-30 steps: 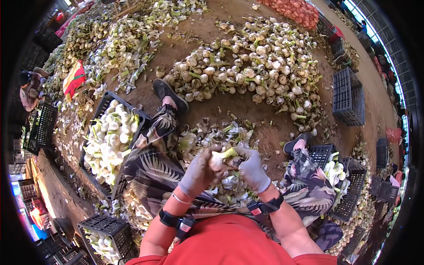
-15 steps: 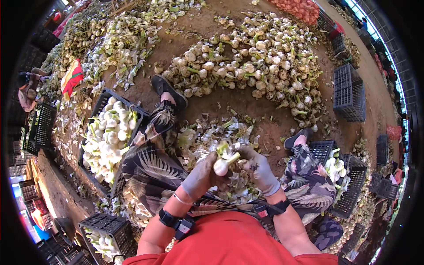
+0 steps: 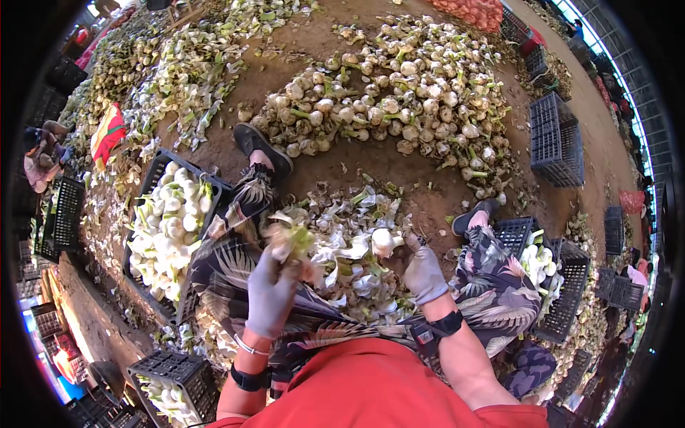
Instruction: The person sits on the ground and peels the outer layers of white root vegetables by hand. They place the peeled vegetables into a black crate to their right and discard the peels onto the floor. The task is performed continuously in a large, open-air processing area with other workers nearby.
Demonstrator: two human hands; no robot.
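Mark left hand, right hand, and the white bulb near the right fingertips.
Left hand (image 3: 272, 293): head view, gloved middle.
Right hand (image 3: 426, 274): head view, gloved middle.
White bulb (image 3: 383, 241): head view, rounded body.

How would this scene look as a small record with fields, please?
Left hand: holds pale-green plant matter, motion-blurred
Right hand: close beside a whitish garlic bulb; contact unclear
Just ahead: loose peelings
Farther ahead: heap of dirty garlic bulbs with stems
At left: dark crate filled with cleaner white bulbs
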